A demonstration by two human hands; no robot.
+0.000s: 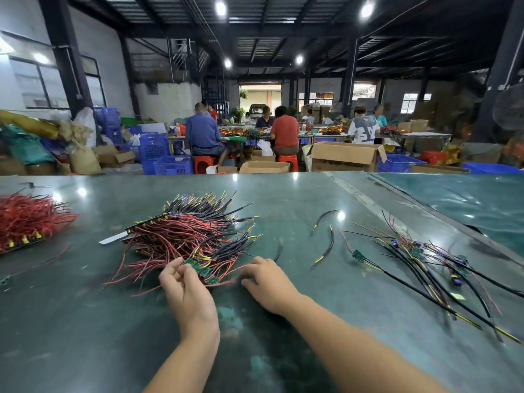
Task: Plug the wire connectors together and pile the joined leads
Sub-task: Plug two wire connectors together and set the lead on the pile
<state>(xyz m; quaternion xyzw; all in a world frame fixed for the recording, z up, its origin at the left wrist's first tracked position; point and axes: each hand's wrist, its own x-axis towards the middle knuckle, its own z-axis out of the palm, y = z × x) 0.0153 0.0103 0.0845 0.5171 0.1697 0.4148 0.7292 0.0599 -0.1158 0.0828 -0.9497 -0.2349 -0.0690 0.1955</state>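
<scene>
Green bench [283, 350]; red/black lead pile [192, 234] w/ green boards; left hand [185, 287] pinches one, right hand [266, 282] loosely curled.

A glossy dark-green table [85, 321] carries a red-and-black wire heap [187, 236], red bundle [25, 219], loose black leads [425, 265].

We're in a factory assembly hall, pretty clearly: steel beams and bright ceiling lamps [221, 8] overhead, workers on red stools [203, 163] at long tables, open cardboard boxes [346, 156] and blue plastic crates [173, 164] all over the floor, and heaps of wire leads [187, 234] on our green workbench [85, 321].
</scene>
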